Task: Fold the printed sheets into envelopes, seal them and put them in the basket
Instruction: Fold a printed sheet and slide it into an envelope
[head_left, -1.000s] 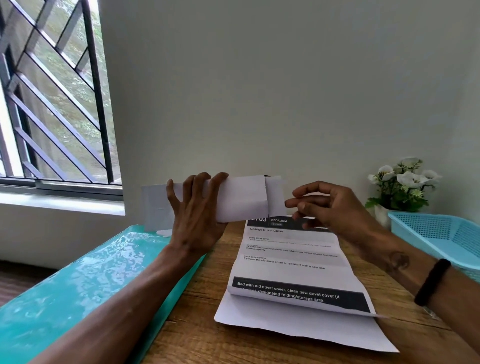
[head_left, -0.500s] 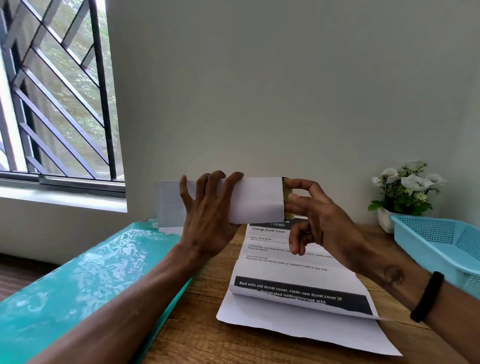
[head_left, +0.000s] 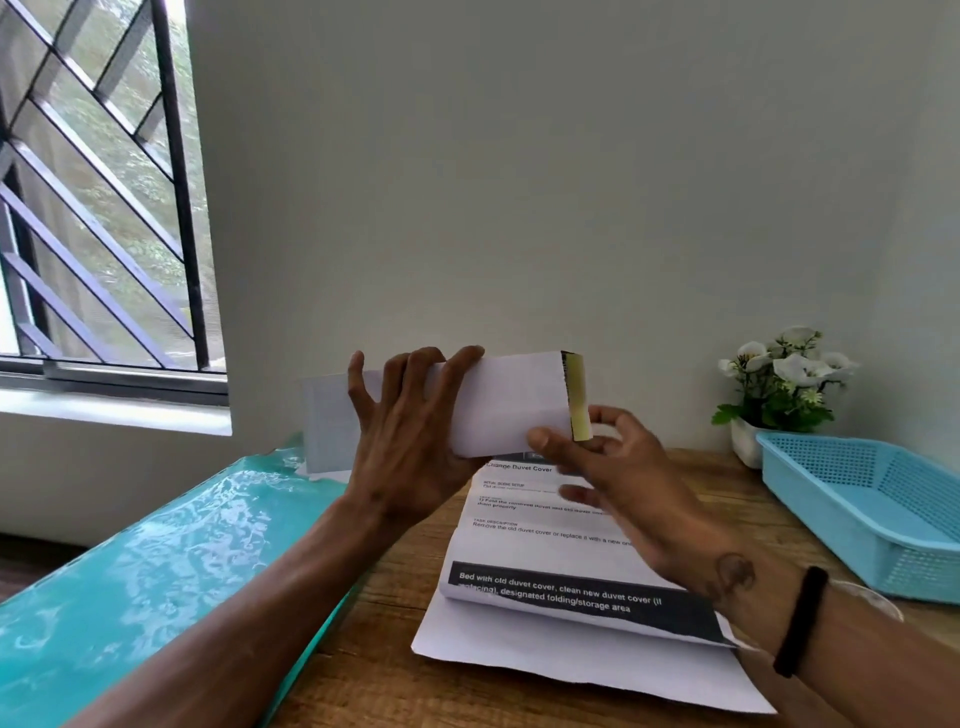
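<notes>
Two hands hold one white envelope up off the table, at about 12 o'clock from the printed sheet that lies half-folded on the wood. The left hand is wrapped round the envelope's middle, fingers spread over its face and clamped on it; the right hand pinches the lower corner at the open end, thumb on the front, just under the yellowish adhesive flap. Paper this thin looks nearly weightless and limp, so it likely creases or buckles if squeezed hard; flat support across the middle seems the safest hold, with fingertips kept off the sticky strip until the flap is pressed down. The blue basket waits at 3 o'clock, well apart.
</notes>
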